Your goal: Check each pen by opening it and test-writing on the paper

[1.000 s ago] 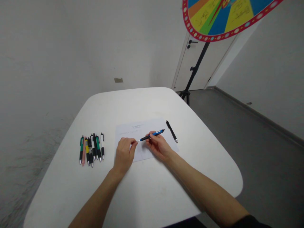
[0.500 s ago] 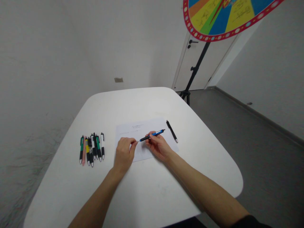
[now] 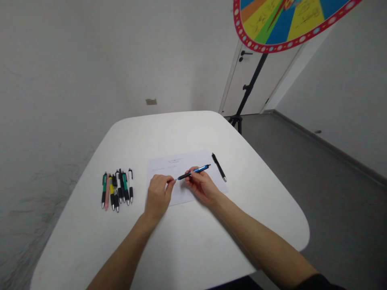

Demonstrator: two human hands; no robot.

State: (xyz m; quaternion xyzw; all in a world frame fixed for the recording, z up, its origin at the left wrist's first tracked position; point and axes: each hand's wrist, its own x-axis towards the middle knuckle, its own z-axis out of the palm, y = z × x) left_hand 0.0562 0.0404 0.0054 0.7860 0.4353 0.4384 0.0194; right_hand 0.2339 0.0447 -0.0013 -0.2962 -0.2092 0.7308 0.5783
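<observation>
My right hand (image 3: 201, 186) holds a blue and black pen (image 3: 198, 170) between thumb and fingers, tilted above a white sheet of paper (image 3: 187, 195). The pen's tip end points left, toward my left hand (image 3: 159, 191). My left thumb and forefinger are pinched together at that tip. A small pale bit shows there, too small to tell whether it is the pen's tip or a separate piece. A few lines of small print or writing lie on the upper part of the sheet. Right of the sheet's upper edge rests a black pen (image 3: 219, 166).
Several pens, including a green and black pen (image 3: 104, 190) and a yellow and black one (image 3: 111, 193), lie side by side on the left of the white table (image 3: 169, 133). Beyond its far right corner stands a colourful wheel (image 3: 272, 24) on a black tripod (image 3: 251, 85), before a door.
</observation>
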